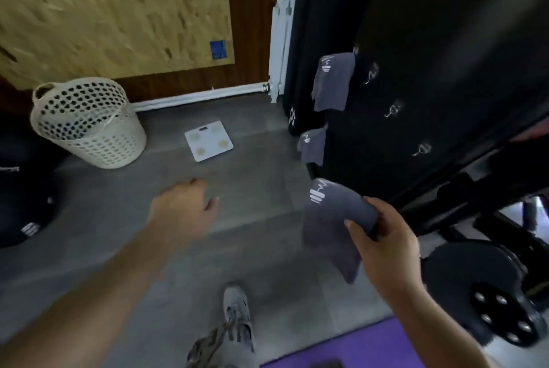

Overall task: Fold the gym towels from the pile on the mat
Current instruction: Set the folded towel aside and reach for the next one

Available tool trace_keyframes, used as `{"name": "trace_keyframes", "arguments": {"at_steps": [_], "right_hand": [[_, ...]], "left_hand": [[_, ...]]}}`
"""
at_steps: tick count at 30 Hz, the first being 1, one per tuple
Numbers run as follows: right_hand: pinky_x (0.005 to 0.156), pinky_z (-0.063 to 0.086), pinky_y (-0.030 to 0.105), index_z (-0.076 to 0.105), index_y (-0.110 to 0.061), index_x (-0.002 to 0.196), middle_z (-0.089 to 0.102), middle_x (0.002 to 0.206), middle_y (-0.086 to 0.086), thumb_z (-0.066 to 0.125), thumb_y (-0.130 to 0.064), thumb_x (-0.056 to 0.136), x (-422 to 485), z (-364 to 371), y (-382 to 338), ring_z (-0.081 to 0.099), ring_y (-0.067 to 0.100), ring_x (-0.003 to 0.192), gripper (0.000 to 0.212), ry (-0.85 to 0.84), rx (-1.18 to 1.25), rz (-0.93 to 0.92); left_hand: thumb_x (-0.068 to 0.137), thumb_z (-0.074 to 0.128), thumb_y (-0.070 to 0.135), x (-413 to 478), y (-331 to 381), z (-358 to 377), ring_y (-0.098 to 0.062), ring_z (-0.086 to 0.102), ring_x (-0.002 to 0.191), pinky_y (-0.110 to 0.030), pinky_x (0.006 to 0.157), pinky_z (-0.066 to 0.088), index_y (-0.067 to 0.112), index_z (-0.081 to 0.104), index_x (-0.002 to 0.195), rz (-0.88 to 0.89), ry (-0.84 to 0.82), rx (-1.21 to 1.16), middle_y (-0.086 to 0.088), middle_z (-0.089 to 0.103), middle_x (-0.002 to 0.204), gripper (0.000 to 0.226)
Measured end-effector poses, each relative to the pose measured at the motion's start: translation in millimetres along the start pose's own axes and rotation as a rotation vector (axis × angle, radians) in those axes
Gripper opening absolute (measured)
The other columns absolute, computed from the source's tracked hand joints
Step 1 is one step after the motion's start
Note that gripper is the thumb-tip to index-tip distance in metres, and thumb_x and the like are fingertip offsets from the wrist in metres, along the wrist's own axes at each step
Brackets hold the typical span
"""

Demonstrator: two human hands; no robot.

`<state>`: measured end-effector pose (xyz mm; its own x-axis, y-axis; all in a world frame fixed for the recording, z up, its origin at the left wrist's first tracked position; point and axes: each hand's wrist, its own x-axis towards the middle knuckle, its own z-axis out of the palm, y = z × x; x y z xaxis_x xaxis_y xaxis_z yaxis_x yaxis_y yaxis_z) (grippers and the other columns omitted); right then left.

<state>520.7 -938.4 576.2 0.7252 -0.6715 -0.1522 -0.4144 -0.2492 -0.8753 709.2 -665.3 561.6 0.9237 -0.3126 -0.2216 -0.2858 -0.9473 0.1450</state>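
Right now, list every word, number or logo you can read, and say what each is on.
"75": white, on the tall black pad; the smaller letters after it are cut off.
Barbell-and-pulse logo, no words: on the held towel, the upper hanging towel and the lower hanging towel.
Blue sticker on the chipboard: blurred.
White print on the black gear at left: blurred.

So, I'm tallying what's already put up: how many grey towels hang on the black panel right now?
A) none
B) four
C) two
C: an upper grey towel and a lower grey towel hang on the black panel, while the right hand grips a third grey towel.
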Motion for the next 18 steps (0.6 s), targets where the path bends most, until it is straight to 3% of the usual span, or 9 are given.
{"name": "trace_keyframes", "arguments": {"at_steps": [3, 6, 8, 12, 15, 18], "right_hand": [[0.078, 0.053, 0.023, 0.060, -0.051, 0.104, 0.072, 0.093, -0.025, 0.076, -0.017, 0.087, 45.5, 22.5, -27.5, 0.069, -0.004, 0.088, 0.041, 0.039, 0.003, 0.021], [0.072, 0.050, 0.008, 0.059, -0.044, 0.109, 0.069, 0.090, -0.034, 0.078, -0.018, 0.086, 90.8, 36.2, -49.7, 0.066, -0.011, 0.086, 0.040, 0.100, -0.017, 0.038], [0.068, 0.046, 0.001, 0.061, -0.039, 0.116, 0.067, 0.087, -0.037, 0.079, -0.020, 0.085, 122.6, 43.7, -60.7, 0.063, -0.017, 0.085, 0.041, 0.138, -0.038, 0.056], [0.075, 0.050, 0.011, 0.062, -0.040, 0.118, 0.070, 0.096, -0.029, 0.078, -0.020, 0.085, 194.3, 59.2, -72.7, 0.065, -0.011, 0.093, 0.042, 0.211, 0.018, 0.115], [0.080, 0.053, 0.017, 0.061, -0.044, 0.116, 0.067, 0.098, -0.036, 0.078, -0.023, 0.086, 249.9, 68.3, -82.0, 0.063, -0.013, 0.094, 0.041, 0.227, 0.022, 0.154], [0.081, 0.047, 0.007, 0.052, -0.057, 0.111, 0.061, 0.102, -0.045, 0.072, -0.025, 0.091, 298.1, 73.9, -90.4, 0.059, -0.018, 0.098, 0.043, 0.187, 0.020, 0.155]], "left_hand": [[0.099, 0.046, 0.043, 81.6, 10.8, -26.2, -0.032, 0.063, 0.102, -0.037, 0.082, 0.048, 0.016, 0.056, 0.121, 0.118, -0.025, 0.060, -0.006, 0.065, 0.109, 0.036], [0.098, 0.045, 0.043, 156.0, 23.4, -39.5, -0.029, 0.064, 0.089, -0.036, 0.072, 0.049, 0.015, 0.057, 0.117, 0.216, -0.007, 0.093, -0.005, 0.064, 0.101, 0.035], [0.097, 0.046, 0.043, 204.1, 36.0, -45.6, -0.028, 0.064, 0.089, -0.038, 0.075, 0.053, 0.016, 0.059, 0.118, 0.287, -0.009, 0.110, -0.005, 0.064, 0.102, 0.037], [0.098, 0.046, 0.045, 300.6, 71.8, -58.7, -0.027, 0.064, 0.096, -0.039, 0.083, 0.054, 0.020, 0.060, 0.117, 0.397, -0.050, 0.127, -0.005, 0.065, 0.111, 0.034], [0.098, 0.048, 0.045, 367.8, 102.5, -73.8, -0.026, 0.064, 0.094, -0.041, 0.079, 0.056, 0.021, 0.057, 0.116, 0.469, -0.068, 0.103, -0.004, 0.065, 0.109, 0.031], [0.100, 0.050, 0.040, 420.3, 137.5, -93.4, -0.027, 0.062, 0.099, -0.040, 0.080, 0.054, 0.020, 0.055, 0.117, 0.576, -0.132, 0.093, -0.003, 0.062, 0.110, 0.027]]}}
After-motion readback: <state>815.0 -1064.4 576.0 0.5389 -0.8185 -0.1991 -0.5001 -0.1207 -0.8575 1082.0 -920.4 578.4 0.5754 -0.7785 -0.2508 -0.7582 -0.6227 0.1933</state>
